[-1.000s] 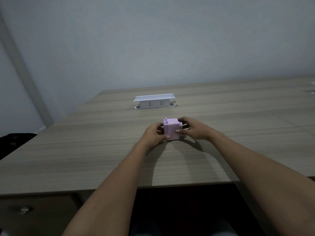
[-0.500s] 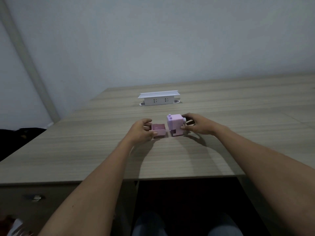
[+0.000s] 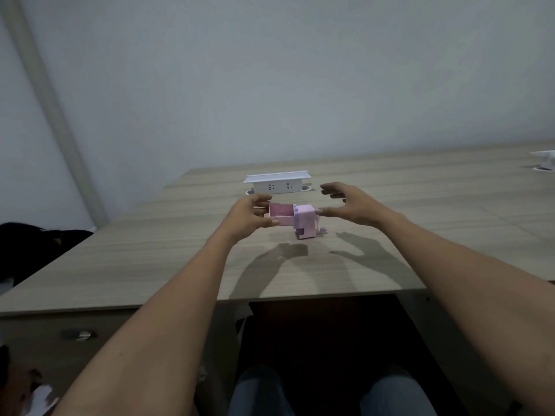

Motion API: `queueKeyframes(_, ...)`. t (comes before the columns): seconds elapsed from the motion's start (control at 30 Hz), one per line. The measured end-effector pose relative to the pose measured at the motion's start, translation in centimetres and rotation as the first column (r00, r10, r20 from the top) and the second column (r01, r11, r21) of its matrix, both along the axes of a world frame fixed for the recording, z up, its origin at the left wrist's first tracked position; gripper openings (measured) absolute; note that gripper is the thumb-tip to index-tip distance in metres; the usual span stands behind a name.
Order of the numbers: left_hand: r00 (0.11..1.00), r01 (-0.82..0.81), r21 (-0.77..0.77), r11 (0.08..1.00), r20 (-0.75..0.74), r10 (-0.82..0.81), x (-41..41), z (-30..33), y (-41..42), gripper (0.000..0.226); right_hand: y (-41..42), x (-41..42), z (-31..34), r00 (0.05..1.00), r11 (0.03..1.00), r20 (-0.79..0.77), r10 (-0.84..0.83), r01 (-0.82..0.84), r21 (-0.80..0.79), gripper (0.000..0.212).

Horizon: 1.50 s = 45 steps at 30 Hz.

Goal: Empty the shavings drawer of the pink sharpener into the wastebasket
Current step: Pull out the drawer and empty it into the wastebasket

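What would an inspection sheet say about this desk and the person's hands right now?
Surface: wooden desk, bare wood.
Job's things: pink sharpener standing on the desk; drawer pulled out, held above the desk. Wastebasket: nothing seen.
Clutter: white socket box behind; another white thing far right.
Hands: left hand grips the drawer; right hand open, beside the sharpener.
Cables: nothing seen.
Surroundings: plain wall, dark thing left.

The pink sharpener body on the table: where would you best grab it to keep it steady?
Probably across the boxy upper part of the sharpener, coming from its right, where the open right hand hovers. The flat sides suit a pinch. The crank sticks out low on that side, so stay above it.
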<state>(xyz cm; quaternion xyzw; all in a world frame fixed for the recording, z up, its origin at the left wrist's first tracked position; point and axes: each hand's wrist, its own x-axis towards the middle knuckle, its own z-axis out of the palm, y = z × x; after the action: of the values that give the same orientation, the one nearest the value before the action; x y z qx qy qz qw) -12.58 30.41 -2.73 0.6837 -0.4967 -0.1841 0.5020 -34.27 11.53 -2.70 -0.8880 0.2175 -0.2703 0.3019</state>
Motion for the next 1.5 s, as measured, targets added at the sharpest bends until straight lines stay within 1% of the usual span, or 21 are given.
queueKeyframes(0.1, 0.999, 0.045, -0.034, 0.998, -0.013, -0.046, -1.8, 0.1, -0.5, 0.068, 0.7, -1.1, 0.4, 1.0, 1.0, -0.002, 0.014, -0.014, 0.017, 0.083)
queueKeyframes(0.33, 0.991, 0.135, -0.079, 0.988, 0.001, -0.135, -5.8, 0.1, -2.8, 0.065, 0.9, -3.8, 0.7, 1.0, 0.999, 0.002, 0.026, -0.026, 0.048, 0.079)
queueKeyframes(0.57, 0.975, 0.22, -0.12, 0.968, 0.014, -0.22, -10.3, 0.0, -5.9, 0.065, 0.0, -7.9, 0.9, 1.0, 0.999, 0.01, -0.028, 0.028, 0.038, 0.072)
queueKeyframes(0.77, 0.954, 0.294, -0.164, 0.942, -0.008, -0.299, -14.7, -0.4, -9.1, 0.063, -0.8, -13.4, 0.7, 0.992, 0.99, 0.026, -0.126, 0.124, 0.064, 0.065)
queueKeyframes(0.97, 0.873, 0.469, -0.14, 0.872, -0.074, -0.482, -22.7, -1.5, -12.9, 0.06, -0.5, -23.3, 0.0, 0.952, 0.947, 0.014, -0.306, 0.303, 0.101, 0.054)
queueKeyframes(1.1, 0.805, 0.571, -0.113, 0.813, -0.113, -0.582, -29.5, -3.0, -14.6, 0.059, 0.3, -30.8, -0.9, 0.906, 0.899, -0.013, -0.423, 0.422, 0.118, 0.052)
queueKeyframes(1.2, 0.762, 0.626, -0.099, 0.773, -0.135, -0.634, -34.4, -4.4, -15.6, 0.062, 0.9, -36.0, -2.1, 0.872, 0.86, -0.043, -0.488, 0.489, 0.143, 0.051)
queueKeyframes(1.33, 0.721, 0.677, -0.065, 0.733, -0.141, -0.678, -40.2, -7.2, -16.4, 0.074, 1.5, -42.0, -4.9, 0.832, 0.807, -0.062, -0.551, 0.55, 0.216, 0.051)
queueKeyframes(1.43, 0.676, 0.715, -0.059, 0.697, -0.198, -0.71, -43.5, -10.1, -16.7, 0.069, 2.3, -45.3, -7.5, 0.808, 0.771, -0.103, -0.58, 0.586, 0.25, 0.051)
queueKeyframes(1.5, 0.661, 0.727, -0.041, 0.685, -0.23, -0.715, -45.2, -12.2, -16.9, 0.065, 2.6, -46.8, -9.5, 0.797, 0.752, -0.133, -0.59, 0.602, 0.27, 0.054)
